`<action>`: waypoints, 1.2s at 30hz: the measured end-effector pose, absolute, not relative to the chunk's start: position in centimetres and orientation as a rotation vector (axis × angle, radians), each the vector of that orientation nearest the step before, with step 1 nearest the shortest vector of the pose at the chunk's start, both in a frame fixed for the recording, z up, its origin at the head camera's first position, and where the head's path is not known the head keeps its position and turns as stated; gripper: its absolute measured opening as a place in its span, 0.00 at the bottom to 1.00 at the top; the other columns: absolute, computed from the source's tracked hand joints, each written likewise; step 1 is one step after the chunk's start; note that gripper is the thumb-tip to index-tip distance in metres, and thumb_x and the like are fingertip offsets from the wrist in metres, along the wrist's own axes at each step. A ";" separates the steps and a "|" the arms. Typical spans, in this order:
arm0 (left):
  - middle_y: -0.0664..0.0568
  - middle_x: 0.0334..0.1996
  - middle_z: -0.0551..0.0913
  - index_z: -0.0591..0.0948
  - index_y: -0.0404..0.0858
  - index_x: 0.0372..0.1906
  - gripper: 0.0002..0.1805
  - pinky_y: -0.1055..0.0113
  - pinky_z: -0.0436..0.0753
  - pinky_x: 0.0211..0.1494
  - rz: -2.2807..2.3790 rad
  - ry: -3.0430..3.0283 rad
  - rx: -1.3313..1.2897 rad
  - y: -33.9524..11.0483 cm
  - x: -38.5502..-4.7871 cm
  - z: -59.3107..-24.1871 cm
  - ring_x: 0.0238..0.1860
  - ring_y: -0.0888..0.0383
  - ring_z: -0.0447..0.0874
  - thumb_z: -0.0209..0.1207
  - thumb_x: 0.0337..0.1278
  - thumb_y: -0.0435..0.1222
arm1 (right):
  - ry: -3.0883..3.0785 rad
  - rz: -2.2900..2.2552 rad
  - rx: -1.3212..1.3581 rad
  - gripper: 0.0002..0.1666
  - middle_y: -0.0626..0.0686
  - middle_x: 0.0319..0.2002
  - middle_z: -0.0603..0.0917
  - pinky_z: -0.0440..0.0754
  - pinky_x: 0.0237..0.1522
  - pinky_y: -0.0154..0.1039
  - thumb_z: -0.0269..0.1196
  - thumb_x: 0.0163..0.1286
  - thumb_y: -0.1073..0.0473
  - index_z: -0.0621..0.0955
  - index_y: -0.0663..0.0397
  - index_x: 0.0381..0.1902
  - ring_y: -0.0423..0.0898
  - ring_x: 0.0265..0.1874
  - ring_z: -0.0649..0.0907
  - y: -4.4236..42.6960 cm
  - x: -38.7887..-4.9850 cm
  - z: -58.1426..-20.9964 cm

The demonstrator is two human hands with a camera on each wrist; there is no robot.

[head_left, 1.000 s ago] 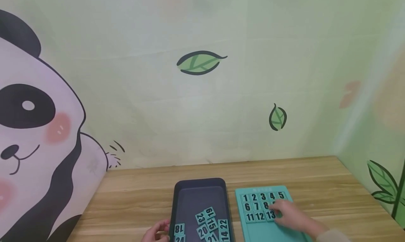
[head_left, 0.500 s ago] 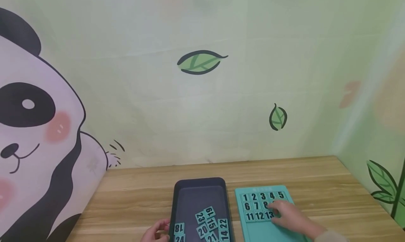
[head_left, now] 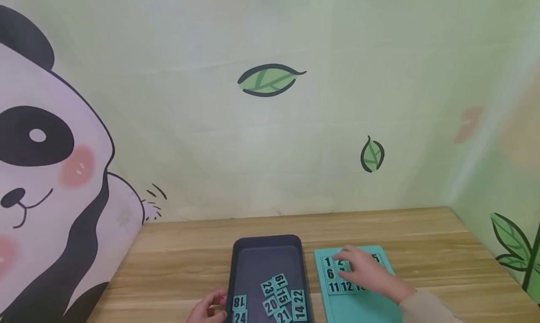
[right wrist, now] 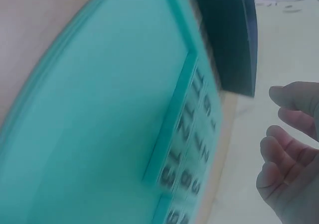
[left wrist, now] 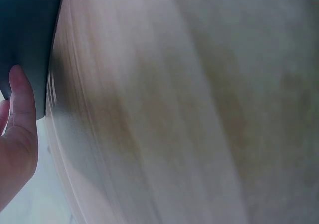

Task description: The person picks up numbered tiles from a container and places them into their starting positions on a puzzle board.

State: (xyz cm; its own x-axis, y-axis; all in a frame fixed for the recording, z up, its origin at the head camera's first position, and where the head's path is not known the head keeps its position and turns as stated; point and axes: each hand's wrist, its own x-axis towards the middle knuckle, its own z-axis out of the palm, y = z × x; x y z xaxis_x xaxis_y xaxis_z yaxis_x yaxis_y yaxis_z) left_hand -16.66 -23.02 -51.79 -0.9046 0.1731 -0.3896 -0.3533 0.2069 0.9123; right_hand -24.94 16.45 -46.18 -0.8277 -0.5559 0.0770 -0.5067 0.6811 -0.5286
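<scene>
The turquoise board point(head_left: 358, 309) lies on the right, with rows of number tiles along its top; the third row reads 11, 12, 13. My right hand point(head_left: 367, 271) hovers over the tiles, fingers apart, covering several. In the right wrist view nothing shows between the fingers of this hand point(right wrist: 296, 159), and the board point(right wrist: 99, 94) is beside it. On the left is a dark tray point(head_left: 266, 241) with loose tiles such as 20 point(head_left: 271, 306) and 18 point(head_left: 239, 302). My left hand point(head_left: 208, 308) touches its left edge; in the left wrist view a fingertip of that hand point(left wrist: 21, 134) rests on the tray's wall point(left wrist: 30, 40).
Both items lie on a wooden table point(head_left: 181, 252), the tray a little left of the board with a narrow strip of wood between. Behind the table stands a pale green wall point(head_left: 202, 140) printed with a panda and leaves.
My right hand has moved left and up across the board, from beside tile 13 to over the upper rows, uncovering tile 13 partly. My left hand stays at the tray.
</scene>
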 end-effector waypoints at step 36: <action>0.43 0.45 0.70 0.60 0.25 0.59 0.31 0.65 0.74 0.36 1.779 2.107 -0.115 -23.0 -16.4 -51.8 0.35 0.59 0.74 0.49 0.44 0.30 | 2.428 -0.589 -1.143 0.16 0.38 0.31 0.78 0.72 0.32 0.27 0.63 0.49 0.55 0.81 0.45 0.40 0.29 0.29 0.73 7.7 -22.4 -48.0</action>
State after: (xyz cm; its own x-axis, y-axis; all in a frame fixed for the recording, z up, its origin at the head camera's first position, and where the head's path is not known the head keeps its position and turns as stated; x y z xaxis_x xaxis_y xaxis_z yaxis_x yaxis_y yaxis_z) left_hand -16.38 -22.98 -51.78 -0.9248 0.1790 -0.3358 -0.3011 0.1953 0.9334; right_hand -22.44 7.69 -48.00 -0.5904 -0.7895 -0.1678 -0.6250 0.5788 -0.5238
